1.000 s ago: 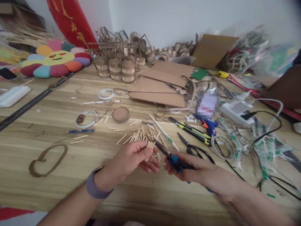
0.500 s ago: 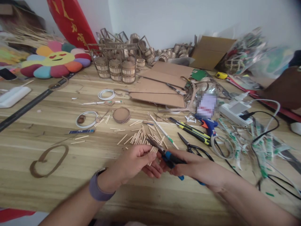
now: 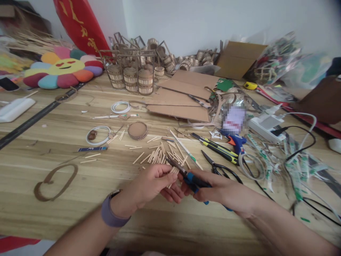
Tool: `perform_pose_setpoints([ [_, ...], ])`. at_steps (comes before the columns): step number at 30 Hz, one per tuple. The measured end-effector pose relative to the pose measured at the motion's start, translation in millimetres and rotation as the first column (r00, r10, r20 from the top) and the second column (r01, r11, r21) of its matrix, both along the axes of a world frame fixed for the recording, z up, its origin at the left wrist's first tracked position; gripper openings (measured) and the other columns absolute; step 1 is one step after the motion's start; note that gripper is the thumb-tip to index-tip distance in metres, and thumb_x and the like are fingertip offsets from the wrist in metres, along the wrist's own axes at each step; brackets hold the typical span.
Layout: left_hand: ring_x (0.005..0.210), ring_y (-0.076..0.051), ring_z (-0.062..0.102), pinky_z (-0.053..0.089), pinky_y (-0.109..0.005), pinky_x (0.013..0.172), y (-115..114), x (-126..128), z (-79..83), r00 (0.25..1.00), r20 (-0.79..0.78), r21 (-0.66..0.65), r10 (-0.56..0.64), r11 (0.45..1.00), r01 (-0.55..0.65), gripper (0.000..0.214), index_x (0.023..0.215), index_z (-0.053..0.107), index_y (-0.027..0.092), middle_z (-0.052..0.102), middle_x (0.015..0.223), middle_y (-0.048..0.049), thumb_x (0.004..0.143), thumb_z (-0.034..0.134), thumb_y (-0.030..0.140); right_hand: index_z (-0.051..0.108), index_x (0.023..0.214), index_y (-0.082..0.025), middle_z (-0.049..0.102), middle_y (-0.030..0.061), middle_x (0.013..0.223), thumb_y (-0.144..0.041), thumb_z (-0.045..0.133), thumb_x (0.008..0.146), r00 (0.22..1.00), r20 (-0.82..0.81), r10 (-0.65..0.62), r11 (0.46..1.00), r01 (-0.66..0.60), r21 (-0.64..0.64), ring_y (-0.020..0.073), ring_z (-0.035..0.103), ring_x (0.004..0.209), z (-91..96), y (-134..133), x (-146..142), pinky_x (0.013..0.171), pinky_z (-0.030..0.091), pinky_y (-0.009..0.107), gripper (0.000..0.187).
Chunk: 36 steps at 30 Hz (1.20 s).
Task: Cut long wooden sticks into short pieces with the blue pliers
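Note:
My left hand (image 3: 157,183), with a watch on its wrist, pinches a small bundle of thin wooden sticks (image 3: 173,172) between thumb and fingers. My right hand (image 3: 213,186) is wrapped round the blue and black handles of a pair of scissors (image 3: 192,178). The dark blades lie across the upper ends of the held sticks, close to my left fingertips. Just beyond the blades is a loose pile of short wooden sticks (image 3: 157,155). A round cardboard disc with a braided rim (image 3: 137,131) sits behind the pile.
Black scissors (image 3: 221,167), a yellow-black utility knife (image 3: 218,147), a blue glue gun (image 3: 236,140) and a tape roll (image 3: 252,166) lie to the right. Cables and a power strip (image 3: 266,126) are farther right. Small woven baskets (image 3: 130,78) and cardboard sheets (image 3: 181,96) stand behind.
Both hands keep almost the same place. The scissors have shifted very slightly, and a stick piece now shows just beyond their blades.

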<state>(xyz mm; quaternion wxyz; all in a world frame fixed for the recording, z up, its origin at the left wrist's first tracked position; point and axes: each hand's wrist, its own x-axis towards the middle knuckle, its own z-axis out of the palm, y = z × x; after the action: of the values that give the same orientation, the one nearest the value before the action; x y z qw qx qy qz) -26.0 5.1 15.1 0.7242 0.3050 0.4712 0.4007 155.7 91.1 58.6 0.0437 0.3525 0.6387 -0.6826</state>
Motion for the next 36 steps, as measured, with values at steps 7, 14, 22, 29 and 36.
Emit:
perform_pose_setpoints([
  [7,0.056,-0.011,0.065,0.046,-0.017,0.051,0.3,0.6,-1.2,1.0,0.002,-0.003,-0.002,1.0,0.002,0.054,0.086,0.063,0.013,0.07,0.067,-0.0036,0.067,0.067,0.064,0.056,0.082,-0.018,0.055,0.0,0.077,-0.023,0.054,0.065,0.998,0.042,0.051,0.995,-0.054,0.086,0.0155,0.048,0.073,-10.7,-0.3,0.1,0.063,0.035,0.026,0.018],
  [14,0.052,-0.009,0.062,0.042,-0.016,0.047,0.6,-0.8,-0.1,1.0,0.002,-0.008,0.001,1.0,0.0,0.057,0.084,0.06,0.013,0.067,0.063,-0.0022,0.066,0.066,0.066,0.051,0.076,-0.019,0.047,-0.0018,0.07,-0.018,0.049,0.066,0.992,0.033,0.118,0.952,-0.123,0.28,0.0135,0.042,0.065,-21.9,-0.4,-0.3,0.058,0.034,0.025,0.01],
  [22,0.05,-0.01,0.06,0.042,-0.019,0.048,2.2,-3.5,-0.1,1.0,-0.008,0.034,0.027,0.999,-0.027,0.047,0.083,0.059,0.013,0.066,0.062,-0.0021,0.072,0.065,0.058,0.056,0.094,-0.019,0.056,0.0011,0.086,-0.022,0.055,0.072,0.995,-0.036,0.091,0.969,-0.08,0.233,0.0181,0.05,0.084,-19.7,0.4,0.5,0.074,0.039,0.029,0.022],
  [29,0.042,-0.007,0.05,0.035,-0.018,0.041,2.0,-10.4,4.0,0.997,0.034,0.09,0.073,0.993,-0.076,0.035,0.081,0.058,0.014,0.062,0.056,0.0006,0.079,0.061,0.048,0.058,0.091,-0.019,0.059,0.0029,0.09,-0.027,0.058,0.072,0.993,-0.072,-0.09,0.988,0.098,0.118,0.0189,0.051,0.084,-15.8,4.8,10.6,0.071,0.04,0.029,0.02],
  [36,0.038,-0.005,0.04,0.028,-0.017,0.038,0.3,-7.3,2.1,0.999,-0.004,0.085,0.041,0.996,-0.041,0.033,0.082,0.059,0.013,0.055,0.05,0.004,0.081,0.058,0.046,0.059,0.099,-0.018,0.059,0.0031,0.095,-0.025,0.06,0.069,0.996,-0.09,0.017,0.999,-0.013,0.036,0.0203,0.051,0.092,-19.1,1.2,7.0,0.08,0.038,0.032,0.032],
])
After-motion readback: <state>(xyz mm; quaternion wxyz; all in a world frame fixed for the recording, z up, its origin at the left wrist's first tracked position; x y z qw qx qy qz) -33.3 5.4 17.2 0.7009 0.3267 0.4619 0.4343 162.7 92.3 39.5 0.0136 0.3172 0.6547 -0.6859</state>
